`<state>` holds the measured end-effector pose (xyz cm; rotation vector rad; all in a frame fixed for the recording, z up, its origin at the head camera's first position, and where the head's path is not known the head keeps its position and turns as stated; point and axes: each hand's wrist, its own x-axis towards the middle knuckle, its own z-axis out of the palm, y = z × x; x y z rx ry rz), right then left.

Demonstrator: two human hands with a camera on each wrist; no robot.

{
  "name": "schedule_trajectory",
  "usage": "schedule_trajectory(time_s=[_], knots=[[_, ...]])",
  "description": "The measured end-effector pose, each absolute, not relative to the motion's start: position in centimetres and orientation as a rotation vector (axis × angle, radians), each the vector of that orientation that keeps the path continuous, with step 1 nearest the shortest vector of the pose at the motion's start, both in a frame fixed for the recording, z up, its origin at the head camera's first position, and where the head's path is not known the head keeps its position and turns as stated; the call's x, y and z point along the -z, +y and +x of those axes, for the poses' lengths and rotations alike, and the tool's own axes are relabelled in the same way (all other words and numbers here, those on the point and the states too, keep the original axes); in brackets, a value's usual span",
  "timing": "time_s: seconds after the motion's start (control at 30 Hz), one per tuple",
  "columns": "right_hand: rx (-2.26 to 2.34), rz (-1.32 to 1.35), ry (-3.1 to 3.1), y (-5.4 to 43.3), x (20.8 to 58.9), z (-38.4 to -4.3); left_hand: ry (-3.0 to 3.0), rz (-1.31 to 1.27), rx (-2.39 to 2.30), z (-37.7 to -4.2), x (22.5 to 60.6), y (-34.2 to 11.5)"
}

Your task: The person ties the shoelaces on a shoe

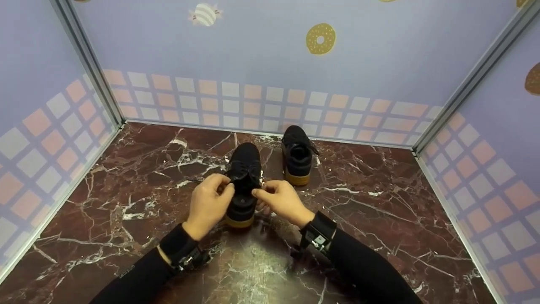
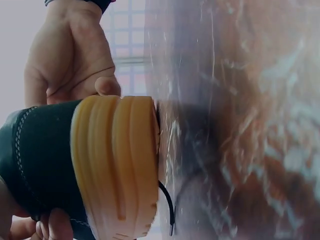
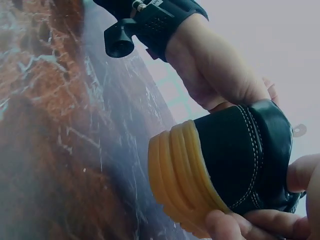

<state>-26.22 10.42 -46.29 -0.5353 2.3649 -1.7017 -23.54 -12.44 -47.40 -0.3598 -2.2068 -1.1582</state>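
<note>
A black shoe [image 1: 244,157] with a tan rubber sole [image 2: 115,165] stands on the floor, toe toward the back wall. My left hand [image 1: 211,203] is at the left of its opening and pinches a black shoelace between thumb and forefinger. On the other side my right hand [image 1: 283,202] pinches the lace near the collar. Its other fingers [image 3: 270,222] curl beside the shoe. One lace end [image 2: 169,207] hangs down by the sole in the left wrist view. The heel [image 3: 230,155] has white stitching and faces me.
A second black shoe [image 1: 298,154] stands farther back to the right, close to the wall, its lace lying over the right side. Purple panels [image 1: 270,50] with a checked border enclose the dark red marbled floor [image 1: 379,219] on three sides.
</note>
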Motion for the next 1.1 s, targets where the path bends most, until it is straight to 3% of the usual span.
schedule_trajectory(time_s=[1.1], knots=[[1.581, -0.478, 2.648, 18.0, 48.6, -20.4, -2.308, -0.542, 1.463, -19.9, 50.1, -6.4]])
